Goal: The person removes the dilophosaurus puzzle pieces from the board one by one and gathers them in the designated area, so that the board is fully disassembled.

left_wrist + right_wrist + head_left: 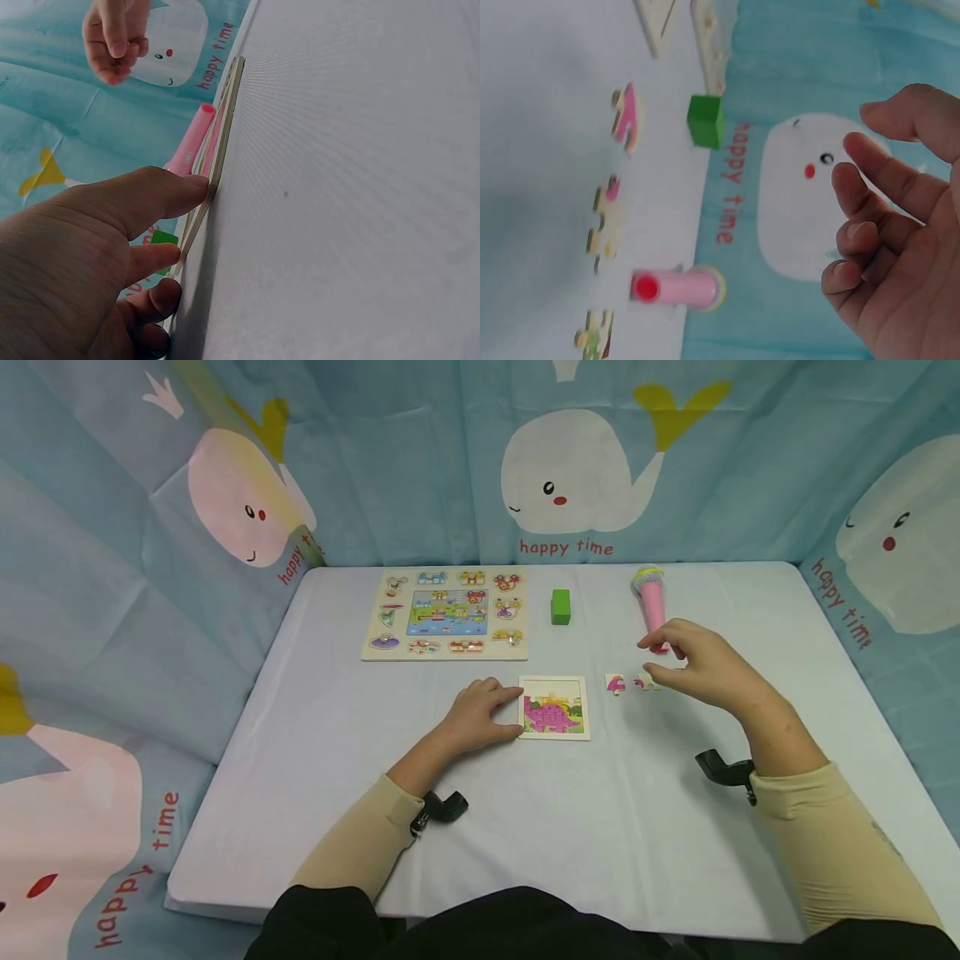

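Note:
A small square jigsaw puzzle (pixel 553 717) with a pink dinosaur picture lies in a pale frame; the upper strip of its picture area is bare. My left hand (pixel 480 717) rests at its left side, thumb and index finger spread and touching the frame edge (pixel 217 169). Over the table to the right, my right hand (pixel 701 664) hovers with thumb and fingers apart, holding nothing. Below it and to its left lie a pink loose puzzle piece (pixel 615 683) and a yellowish one (pixel 647 682). A third, greenish piece (pixel 594 336) appears in the right wrist view.
A wooden peg puzzle board (pixel 447 652) lies at the back left of the white table (pixel 330 718). A green block (pixel 560 607) stands between it and a pink toy microphone (pixel 652 602), which is behind my right hand. A blue whale-print curtain (pixel 420 468) borders the table's back and sides.

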{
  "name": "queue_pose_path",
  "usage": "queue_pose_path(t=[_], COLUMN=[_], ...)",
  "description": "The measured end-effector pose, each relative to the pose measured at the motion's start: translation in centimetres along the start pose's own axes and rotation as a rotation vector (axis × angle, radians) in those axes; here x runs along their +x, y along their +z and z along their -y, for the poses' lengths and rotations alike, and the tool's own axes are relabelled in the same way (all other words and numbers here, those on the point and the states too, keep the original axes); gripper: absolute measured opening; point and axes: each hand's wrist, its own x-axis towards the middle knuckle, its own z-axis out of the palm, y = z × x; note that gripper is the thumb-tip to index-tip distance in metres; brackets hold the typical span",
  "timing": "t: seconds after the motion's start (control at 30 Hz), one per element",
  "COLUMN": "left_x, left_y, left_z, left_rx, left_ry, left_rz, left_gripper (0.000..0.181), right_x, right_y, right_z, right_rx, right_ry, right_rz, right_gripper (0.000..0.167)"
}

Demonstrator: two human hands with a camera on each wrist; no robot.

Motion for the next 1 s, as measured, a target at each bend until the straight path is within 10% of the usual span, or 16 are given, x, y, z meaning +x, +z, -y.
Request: queue_pose_path(t=[0.43,1.0], left_x=[-0.1,0.0], left_y=[0.0,-0.1], left_z=[0.2,0.0], left_rx=[-0.005,0.0], left_ry=[-0.003,-0.008], left_rz=[-0.001,0.009], left_gripper=[0.07,0.068], right_x=[1.3,3.6], right_y=[3.0,8.1], right_z=[3.3,6.4], right_rx=[0.052,0.04], right_ry=[-0.215,-0.201], right_rz=[0.039,0.184], right_gripper=[0.029,0.041])
